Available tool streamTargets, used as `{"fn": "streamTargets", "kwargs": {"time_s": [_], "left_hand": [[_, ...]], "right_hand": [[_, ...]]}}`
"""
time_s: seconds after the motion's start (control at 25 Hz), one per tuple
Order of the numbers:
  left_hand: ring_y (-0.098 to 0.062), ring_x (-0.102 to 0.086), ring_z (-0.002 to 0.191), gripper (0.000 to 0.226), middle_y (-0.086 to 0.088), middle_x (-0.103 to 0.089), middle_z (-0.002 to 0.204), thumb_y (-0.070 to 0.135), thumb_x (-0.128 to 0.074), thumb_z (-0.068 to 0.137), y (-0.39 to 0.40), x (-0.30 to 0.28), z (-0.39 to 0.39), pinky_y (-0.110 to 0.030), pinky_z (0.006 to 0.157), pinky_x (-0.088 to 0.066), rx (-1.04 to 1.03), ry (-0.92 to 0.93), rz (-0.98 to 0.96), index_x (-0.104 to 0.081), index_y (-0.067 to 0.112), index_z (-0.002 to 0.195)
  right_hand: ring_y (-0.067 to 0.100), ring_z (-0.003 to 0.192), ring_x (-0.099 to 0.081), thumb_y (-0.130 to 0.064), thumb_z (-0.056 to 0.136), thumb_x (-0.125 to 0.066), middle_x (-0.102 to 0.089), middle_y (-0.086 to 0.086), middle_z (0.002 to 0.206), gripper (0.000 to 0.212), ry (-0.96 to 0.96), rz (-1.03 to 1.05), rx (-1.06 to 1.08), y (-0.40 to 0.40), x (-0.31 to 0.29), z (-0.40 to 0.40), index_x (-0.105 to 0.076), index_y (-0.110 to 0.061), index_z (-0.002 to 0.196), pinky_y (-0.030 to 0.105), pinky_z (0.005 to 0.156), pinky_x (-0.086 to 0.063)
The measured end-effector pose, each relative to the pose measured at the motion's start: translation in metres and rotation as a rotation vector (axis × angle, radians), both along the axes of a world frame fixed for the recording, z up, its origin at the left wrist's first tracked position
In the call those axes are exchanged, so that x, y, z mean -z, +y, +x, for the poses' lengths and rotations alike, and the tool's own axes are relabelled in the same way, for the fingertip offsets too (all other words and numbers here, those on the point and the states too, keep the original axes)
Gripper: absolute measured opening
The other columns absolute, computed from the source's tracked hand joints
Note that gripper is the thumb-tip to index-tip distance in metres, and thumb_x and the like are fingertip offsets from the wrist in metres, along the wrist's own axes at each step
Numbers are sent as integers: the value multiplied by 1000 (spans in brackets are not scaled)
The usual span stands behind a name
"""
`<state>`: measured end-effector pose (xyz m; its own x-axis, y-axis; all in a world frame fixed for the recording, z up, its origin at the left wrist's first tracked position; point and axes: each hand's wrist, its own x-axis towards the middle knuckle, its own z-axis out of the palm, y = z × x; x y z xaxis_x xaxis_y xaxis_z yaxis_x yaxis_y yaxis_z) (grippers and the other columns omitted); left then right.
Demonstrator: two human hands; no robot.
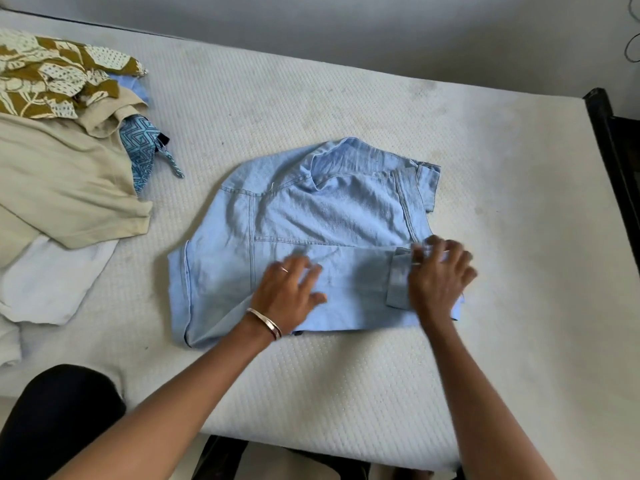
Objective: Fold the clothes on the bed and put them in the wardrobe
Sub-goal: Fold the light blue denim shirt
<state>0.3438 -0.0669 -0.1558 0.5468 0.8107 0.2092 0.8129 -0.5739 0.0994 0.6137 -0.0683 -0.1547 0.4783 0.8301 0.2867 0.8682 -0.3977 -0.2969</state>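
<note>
Left hand (289,294) flat, fingers spread, pinning denim shirt (311,237) to bed (346,98); right hand (440,275) pinches folded sleeve cuff (398,278), squaring it.

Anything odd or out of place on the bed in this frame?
Nothing damaged or spilled. The mattress shows faint grey smudges near the far edge, and the unfolded clothes pile lies jumbled on the left while both hands work the blue denim shirt.

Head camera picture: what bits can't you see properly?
- Right hand: fingers motion-blurred, grip on the blue shirt unclear.
- Clothes pile: cut off by left edge.
- Shirt fabric beneath left hand: hidden.
- Wardrobe: out of frame.
</note>
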Motion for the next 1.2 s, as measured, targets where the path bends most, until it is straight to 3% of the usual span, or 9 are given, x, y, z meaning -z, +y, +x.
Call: {"fn": "streamTargets", "kwargs": {"time_s": [0.12, 0.28, 0.44, 0.52, 0.6, 0.72, 0.84, 1.04, 1.2], "left_hand": [[-29, -27, 143, 69, -1, -32, 155, 65, -36, 83, -16, 33, 15, -59, 108, -26, 83, 198, -170, -42, 32, 143], [-39, 5, 147, 76, 5, 3, 162, 79, -19, 83, -19, 47, 9, -66, 110, -1, -155, 225, -313, -6, 46, 150], [-31, -52, 123, 65, 1, -53, 140, 74, -25, 85, 15, 21, 11, -51, 92, -41, -165, 15, -346, -52, 37, 131], [-32, -67, 83, 48, -4, -73, 93, 53, -35, 88, 64, 4, 6, -39, 70, -51, -154, -297, -316, -70, 21, 99], [-36, -64, 71, 25, -11, -69, 80, 20, -47, 83, 123, -8, 4, -41, 65, -54, -103, -322, -137, -70, 10, 85], [-43, -57, 112, 49, -24, -59, 122, -5, -63, 71, 205, -16, 20, -51, 95, -48, 50, 56, -89, -59, -1, 120], [-24, -15, 147, 63, -6, -28, 156, 18, -49, 94, 243, -31, 35, -57, 115, 1, 144, 710, -119, -22, 15, 151], [-31, -26, 139, 51, 8, -49, 137, 56, -45, 86, 271, -59, 2, -68, 107, 14, 68, 1019, 50, -56, 30, 129], [-34, -29, 141, 28, 7, -62, 117, 44, -58, 80, 267, -72, -25, -65, 113, 7, 277, 985, 359, -75, 25, 91]], "right_hand": [[34, 126, -39, -54, 95, -36, -50, 16, 135, 47, -45, -229, -227, -23, 29, -34, -59, -21, 119, 51, 96, -31], [28, 152, 3, -68, 93, -25, -10, -1, 165, 62, -34, -410, -408, -23, 49, -7, -40, -36, 144, 52, 117, -1], [33, 143, -19, -67, 96, -30, -34, 2, 151, 52, 36, -472, -215, 14, 19, -26, -57, -28, 118, 59, 110, -11], [33, 126, -39, -39, 100, -44, -52, 9, 132, 30, 53, -307, -176, 55, 2, -35, -63, -18, 109, 53, 102, -23], [36, 121, -45, -8, 94, -53, -56, 15, 129, 28, 142, -214, -301, 104, -10, -32, -59, -8, 121, 47, 97, -34], [35, 136, -35, 10, 85, -54, -42, 16, 148, 62, 134, -364, -546, 174, -19, -24, -40, -6, 144, 43, 107, -34], [27, 149, -14, 0, 85, -63, -20, 4, 161, 86, -116, -639, -687, 205, -14, -13, -17, -22, 154, 53, 117, -11], [26, 135, -32, -33, 85, -71, -52, 2, 134, 56, -544, -714, -701, 217, -24, 12, -48, -22, 135, 62, 111, -13], [22, 120, -48, -32, 85, -70, -66, 1, 110, 30, -523, -530, -577, 205, -36, 30, -62, -19, 111, 50, 103, -18]]}}
